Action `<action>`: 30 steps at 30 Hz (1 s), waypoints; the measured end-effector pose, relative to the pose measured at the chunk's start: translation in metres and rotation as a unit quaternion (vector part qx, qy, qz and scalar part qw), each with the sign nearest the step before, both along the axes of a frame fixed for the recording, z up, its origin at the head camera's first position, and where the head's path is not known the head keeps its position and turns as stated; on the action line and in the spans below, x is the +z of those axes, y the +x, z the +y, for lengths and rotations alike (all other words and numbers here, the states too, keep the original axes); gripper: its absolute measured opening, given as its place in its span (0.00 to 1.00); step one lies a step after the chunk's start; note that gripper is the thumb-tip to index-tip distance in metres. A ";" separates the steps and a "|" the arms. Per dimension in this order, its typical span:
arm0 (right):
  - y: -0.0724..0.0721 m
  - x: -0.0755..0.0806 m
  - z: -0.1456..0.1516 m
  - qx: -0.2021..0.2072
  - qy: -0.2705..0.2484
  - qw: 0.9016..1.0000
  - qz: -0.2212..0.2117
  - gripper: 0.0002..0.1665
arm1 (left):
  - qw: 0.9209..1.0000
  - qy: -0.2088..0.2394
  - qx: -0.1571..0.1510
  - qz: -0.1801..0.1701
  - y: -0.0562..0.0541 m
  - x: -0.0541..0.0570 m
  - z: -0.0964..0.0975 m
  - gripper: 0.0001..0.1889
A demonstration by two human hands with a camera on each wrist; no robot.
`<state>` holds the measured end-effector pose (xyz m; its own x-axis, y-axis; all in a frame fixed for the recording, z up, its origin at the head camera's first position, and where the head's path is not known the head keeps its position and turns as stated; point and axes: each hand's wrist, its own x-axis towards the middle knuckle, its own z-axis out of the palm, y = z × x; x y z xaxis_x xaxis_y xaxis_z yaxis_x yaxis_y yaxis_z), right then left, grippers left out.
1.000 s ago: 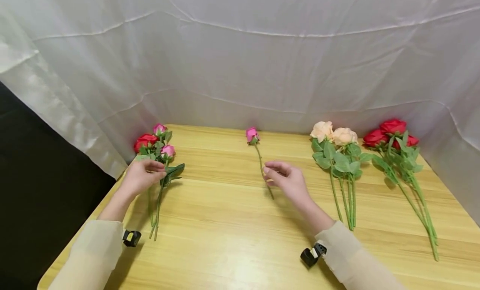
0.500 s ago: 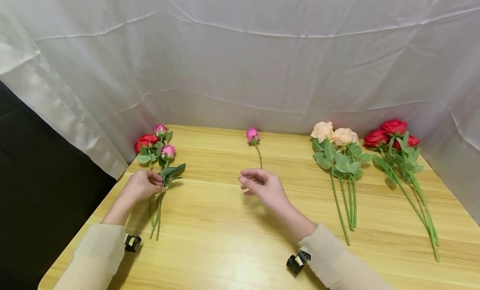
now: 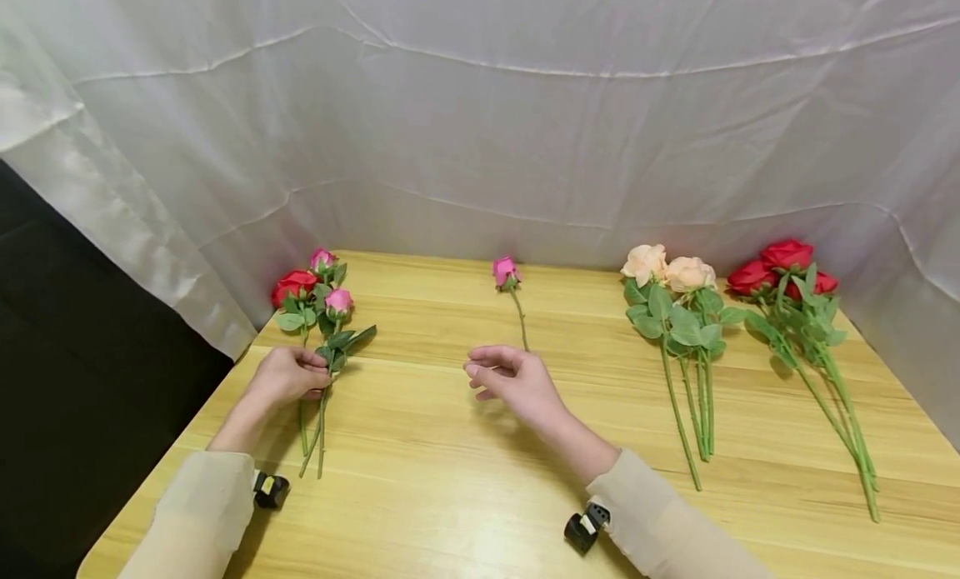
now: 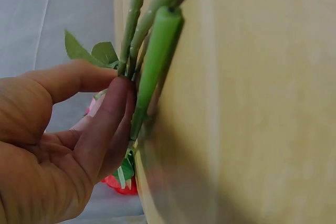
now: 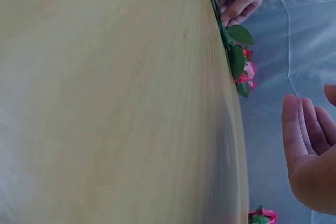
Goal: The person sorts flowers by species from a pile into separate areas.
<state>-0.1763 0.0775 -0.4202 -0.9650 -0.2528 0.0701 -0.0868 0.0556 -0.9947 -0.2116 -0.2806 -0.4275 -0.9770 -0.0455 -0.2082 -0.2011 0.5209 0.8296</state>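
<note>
At the left of the table, my left hand [image 3: 291,374] pinches a pink rose [image 3: 338,301] by its stem, below the dark green leaves. In the left wrist view, thumb and fingertips meet at olive stems [image 4: 131,38]; whether they hold one or both, I cannot tell. A brighter green stem [image 4: 157,51] passes just behind the fingers. A second pink rose [image 3: 322,259] and a red rose [image 3: 294,287] lie beside it. My right hand [image 3: 517,383] hovers over the table's middle, fingers loosely bent and holding nothing. It hides the lower stem of a single pink rose [image 3: 506,271].
Peach roses [image 3: 690,274] lie right of centre, stems toward me. Farther right are several red roses [image 3: 787,254]. A pale curtain [image 3: 480,137] hangs behind the wooden table [image 3: 420,462], and a dark area [image 3: 90,354] borders its left edge.
My left hand has come down from near the leaves onto the stems, which have shifted slightly. My right hand has moved left and nearer, away from the single pink rose's stem.
</note>
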 end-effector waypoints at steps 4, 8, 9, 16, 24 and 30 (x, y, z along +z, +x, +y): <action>-0.001 -0.001 0.001 -0.001 0.000 1.000 -0.003 0.19 | 1.000 0.011 0.005 -0.004 0.000 -0.001 0.000 0.19; -0.002 0.001 0.001 -0.005 -0.003 1.000 -0.007 0.18 | 1.000 0.031 0.001 0.002 0.001 -0.002 -0.003 0.21; -0.003 0.002 0.001 -0.006 -0.005 1.000 -0.007 0.18 | 0.999 0.041 -0.001 0.004 0.001 -0.002 -0.003 0.22; -0.009 0.007 0.000 -0.017 -0.019 1.000 -0.004 0.18 | 0.993 0.117 -0.001 0.011 0.000 0.004 -0.003 0.26; -0.013 0.008 -0.014 -0.019 -0.042 0.999 0.010 0.18 | 0.973 0.228 0.012 0.026 -0.001 0.022 0.021 0.31; -0.011 0.006 -0.033 0.009 -0.053 0.998 -0.015 0.20 | 0.947 0.316 0.039 0.045 -0.002 0.032 0.048 0.29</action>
<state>-0.1873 0.0443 -0.4144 -0.9625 -0.2626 0.0680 -0.0562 -0.0522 -0.9971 -0.2139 -0.2328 -0.3952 -0.9910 -0.0131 -0.1333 -0.1313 -0.0991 0.9864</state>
